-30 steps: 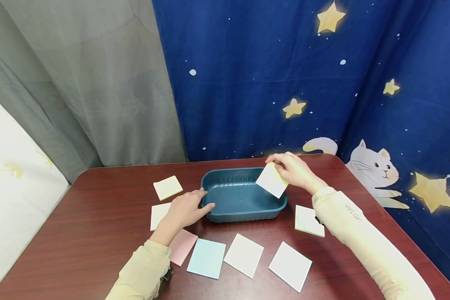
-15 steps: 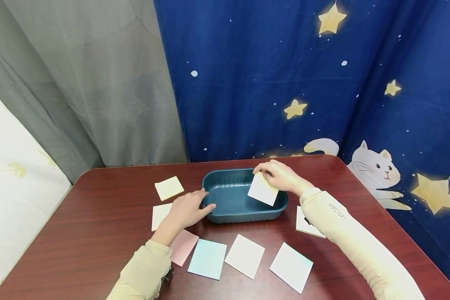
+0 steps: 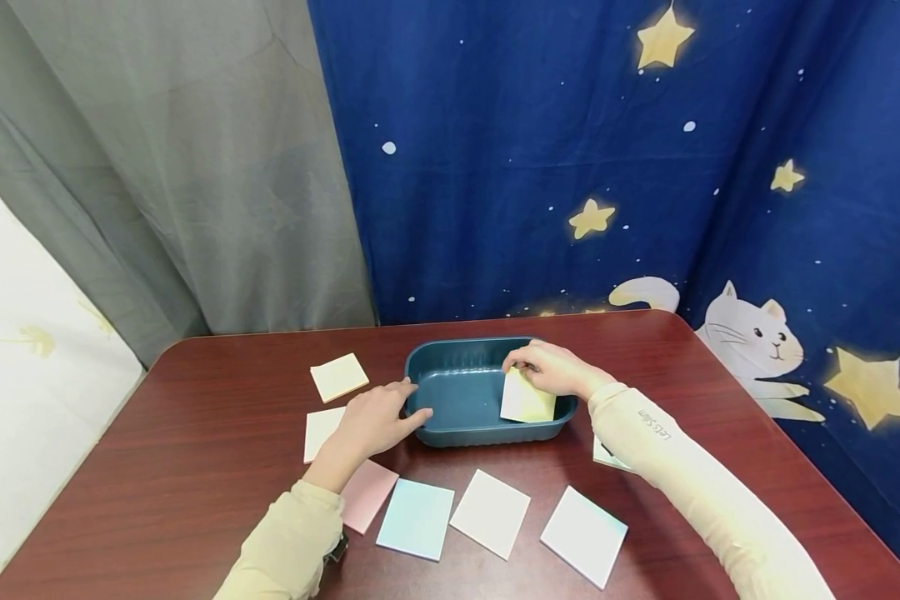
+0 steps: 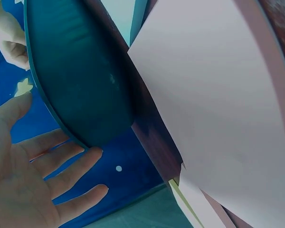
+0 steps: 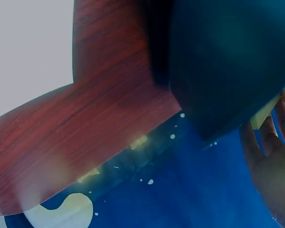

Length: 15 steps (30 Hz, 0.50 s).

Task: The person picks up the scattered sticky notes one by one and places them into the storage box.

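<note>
A dark teal plastic bin (image 3: 487,435) stands near the back of the table. My right hand (image 3: 555,369) pinches the upper edge of a yellow sticky note pad (image 3: 527,402), which is tilted inside the bin's right end. In the right wrist view, part of that pad (image 5: 263,115) shows beside the fingers; the bin's wall hides the rest. My left hand (image 3: 373,418) touches the bin's left rim with its fingers extended. The left wrist view shows the left hand (image 4: 42,175) with spread fingers, fingertips against the rim.
Around the bin lie a cream pad (image 3: 339,377), a white pad (image 3: 321,433), a pink pad (image 3: 367,495), a light blue pad (image 3: 416,518) and whitish pads (image 3: 490,513), (image 3: 585,536). Another pad (image 3: 607,455) is partly under my right forearm. Curtains (image 3: 495,167) hang behind the table.
My right hand has moved left and down, carrying the yellow sticky note pad from above the bin's right rim into the bin. My left hand has stayed at the left rim.
</note>
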Motion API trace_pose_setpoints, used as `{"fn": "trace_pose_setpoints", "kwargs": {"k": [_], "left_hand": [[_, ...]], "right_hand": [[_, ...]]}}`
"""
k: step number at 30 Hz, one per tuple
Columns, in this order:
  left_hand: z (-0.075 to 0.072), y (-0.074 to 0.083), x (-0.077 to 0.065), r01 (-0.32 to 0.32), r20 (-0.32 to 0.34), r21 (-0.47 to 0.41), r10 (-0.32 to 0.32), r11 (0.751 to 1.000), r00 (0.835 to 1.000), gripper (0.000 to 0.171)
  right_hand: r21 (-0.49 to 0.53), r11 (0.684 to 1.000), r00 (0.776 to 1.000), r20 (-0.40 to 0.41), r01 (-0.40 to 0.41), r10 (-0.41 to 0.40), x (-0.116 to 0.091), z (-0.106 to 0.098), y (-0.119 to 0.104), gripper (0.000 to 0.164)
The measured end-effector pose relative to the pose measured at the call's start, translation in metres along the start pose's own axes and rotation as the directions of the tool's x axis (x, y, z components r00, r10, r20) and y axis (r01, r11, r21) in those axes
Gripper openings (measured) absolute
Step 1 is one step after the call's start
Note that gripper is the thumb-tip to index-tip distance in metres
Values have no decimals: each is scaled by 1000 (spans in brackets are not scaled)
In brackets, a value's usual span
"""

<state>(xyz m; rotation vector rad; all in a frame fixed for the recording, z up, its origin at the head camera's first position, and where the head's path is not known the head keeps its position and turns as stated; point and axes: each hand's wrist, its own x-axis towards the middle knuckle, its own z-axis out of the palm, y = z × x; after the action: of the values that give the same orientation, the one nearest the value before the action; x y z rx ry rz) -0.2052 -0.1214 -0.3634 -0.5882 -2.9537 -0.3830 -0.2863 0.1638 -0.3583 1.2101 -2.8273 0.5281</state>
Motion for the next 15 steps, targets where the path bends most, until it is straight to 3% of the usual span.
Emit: {"fn": "trace_pose_setpoints", "kwargs": {"k": [9,15], "left_hand": [[1,0,0,0,3,2,0,1000,1000,56],[1,-1,1,-1,-2,0,1,1000,1000,56]], "right_hand": [[-2,998,996,50,69,-69,2,9,4,35],[-57,998,997,71,40,-36,5,15,7,35]]}}
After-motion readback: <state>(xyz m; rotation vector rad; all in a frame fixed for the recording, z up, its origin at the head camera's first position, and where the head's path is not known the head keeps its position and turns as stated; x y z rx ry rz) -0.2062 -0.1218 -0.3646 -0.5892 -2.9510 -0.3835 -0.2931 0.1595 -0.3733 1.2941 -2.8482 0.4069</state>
